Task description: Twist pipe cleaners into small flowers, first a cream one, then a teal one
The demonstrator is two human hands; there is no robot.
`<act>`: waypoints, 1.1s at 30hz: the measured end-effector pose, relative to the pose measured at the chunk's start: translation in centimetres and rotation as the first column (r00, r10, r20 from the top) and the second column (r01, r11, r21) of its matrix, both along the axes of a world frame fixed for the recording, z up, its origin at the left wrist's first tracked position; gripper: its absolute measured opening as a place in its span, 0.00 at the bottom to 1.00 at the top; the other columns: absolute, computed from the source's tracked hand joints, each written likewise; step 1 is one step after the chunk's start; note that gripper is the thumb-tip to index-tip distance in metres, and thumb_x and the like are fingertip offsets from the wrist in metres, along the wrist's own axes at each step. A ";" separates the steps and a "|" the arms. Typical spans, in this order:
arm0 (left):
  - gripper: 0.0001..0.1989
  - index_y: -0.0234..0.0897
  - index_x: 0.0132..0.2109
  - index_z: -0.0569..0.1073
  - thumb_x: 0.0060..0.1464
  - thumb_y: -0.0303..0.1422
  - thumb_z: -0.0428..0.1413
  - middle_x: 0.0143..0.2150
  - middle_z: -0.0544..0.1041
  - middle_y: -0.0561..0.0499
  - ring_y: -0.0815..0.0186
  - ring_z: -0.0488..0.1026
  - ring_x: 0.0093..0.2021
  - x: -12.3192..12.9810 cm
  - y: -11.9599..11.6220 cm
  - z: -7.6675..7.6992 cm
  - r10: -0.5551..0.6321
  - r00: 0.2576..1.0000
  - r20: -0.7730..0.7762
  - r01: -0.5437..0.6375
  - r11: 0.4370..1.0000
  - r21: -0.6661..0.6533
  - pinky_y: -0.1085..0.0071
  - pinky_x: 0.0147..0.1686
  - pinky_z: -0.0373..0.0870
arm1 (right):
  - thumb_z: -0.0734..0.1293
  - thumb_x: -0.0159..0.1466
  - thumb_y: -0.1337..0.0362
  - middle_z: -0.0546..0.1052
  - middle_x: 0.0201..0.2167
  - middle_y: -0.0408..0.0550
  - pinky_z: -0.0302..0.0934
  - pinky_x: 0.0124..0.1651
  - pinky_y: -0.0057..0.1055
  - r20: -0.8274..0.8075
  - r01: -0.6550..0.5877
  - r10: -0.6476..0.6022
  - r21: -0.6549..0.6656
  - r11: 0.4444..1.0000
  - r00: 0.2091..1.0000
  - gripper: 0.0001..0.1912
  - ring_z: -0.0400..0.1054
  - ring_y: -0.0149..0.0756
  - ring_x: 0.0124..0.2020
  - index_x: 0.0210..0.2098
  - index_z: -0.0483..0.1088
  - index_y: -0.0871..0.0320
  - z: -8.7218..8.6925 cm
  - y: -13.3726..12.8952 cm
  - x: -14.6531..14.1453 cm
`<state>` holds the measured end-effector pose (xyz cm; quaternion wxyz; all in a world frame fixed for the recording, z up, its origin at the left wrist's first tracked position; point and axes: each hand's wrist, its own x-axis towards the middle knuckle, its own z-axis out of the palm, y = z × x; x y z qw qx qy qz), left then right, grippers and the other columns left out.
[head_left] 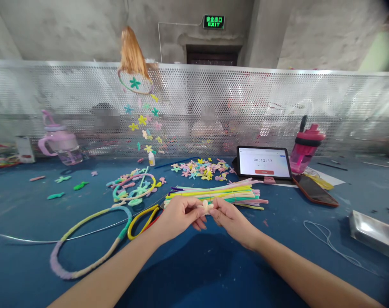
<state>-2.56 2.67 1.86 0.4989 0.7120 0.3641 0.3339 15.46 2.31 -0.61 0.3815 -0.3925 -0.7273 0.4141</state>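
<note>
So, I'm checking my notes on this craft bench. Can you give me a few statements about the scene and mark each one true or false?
1. The left hand and right hand together pinch a small pale piece. True.
2. The tablet shows 00:12:13. True.
3. The deep pink bottle stands left of the tablet. False: it stands to the tablet's right.
4. The pastel-wrapped hoop lies right of the hands. False: it lies to their left.
5. A bundle of pipe cleaners lies just beyond the hands. True.
</note>
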 end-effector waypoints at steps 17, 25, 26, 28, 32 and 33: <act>0.11 0.34 0.30 0.63 0.56 0.36 0.49 0.25 0.69 0.54 0.67 0.73 0.24 0.0 -0.4 0.3 -0.010 0.996 -0.089 0.016 0.998 0.068 0.71 0.27 0.73 | 0.59 0.63 0.51 0.53 0.20 0.35 0.41 0.24 0.26 -0.161 -0.106 0.081 -0.156 0.982 0.984 0.17 0.44 0.27 0.21 0.28 0.54 0.56 -0.1 -0.5 -0.3; 0.11 0.35 0.30 0.64 0.57 0.37 0.48 0.25 0.68 0.54 0.67 0.74 0.24 -0.3 -0.2 0.2 -0.009 0.991 -0.132 0.026 0.992 0.127 0.74 0.25 0.69 | 0.54 0.66 0.51 0.54 0.21 0.37 0.43 0.26 0.26 -0.140 -0.199 0.180 -0.131 0.971 0.974 0.17 0.45 0.27 0.22 0.28 0.53 0.57 0.5 0.0 0.5; 0.11 0.35 0.30 0.64 0.57 0.37 0.49 0.25 0.68 0.54 0.67 0.74 0.24 -0.3 -0.1 0.1 -0.006 0.991 -0.131 0.022 0.992 0.122 0.74 0.25 0.69 | 0.54 0.66 0.52 0.54 0.21 0.37 0.44 0.26 0.26 -0.125 -0.208 0.193 -0.119 0.971 0.973 0.16 0.45 0.27 0.23 0.28 0.53 0.57 0.5 0.1 0.7; 0.11 0.35 0.29 0.64 0.56 0.37 0.49 0.24 0.68 0.54 0.67 0.74 0.24 -0.3 -0.1 0.0 0.011 0.991 -0.133 0.005 0.993 0.118 0.74 0.25 0.69 | 0.55 0.66 0.55 0.56 0.22 0.38 0.46 0.27 0.26 -0.054 -0.190 0.186 -0.076 0.979 0.981 0.13 0.48 0.28 0.23 0.29 0.55 0.57 0.6 0.4 0.9; 0.11 0.36 0.27 0.63 0.55 0.36 0.50 0.23 0.68 0.55 0.66 0.74 0.23 -0.1 -0.2 0.0 0.064 0.989 -0.134 -0.044 0.988 0.148 0.74 0.24 0.68 | 0.58 0.64 0.62 0.59 0.20 0.38 0.45 0.24 0.25 0.147 -0.027 0.015 0.078 0.997 0.989 0.09 0.51 0.28 0.22 0.28 0.58 0.57 0.7 0.6 0.9; 0.11 0.36 0.27 0.63 0.55 0.36 0.50 0.23 0.68 0.55 0.66 0.74 0.23 0.0 -0.3 0.0 0.081 0.987 -0.137 -0.058 0.985 0.163 0.74 0.24 0.68 | 0.58 0.63 0.63 0.59 0.19 0.38 0.44 0.24 0.25 0.184 0.019 -0.042 0.125 0.992 0.982 0.09 0.51 0.28 0.21 0.27 0.58 0.57 0.7 0.6 0.8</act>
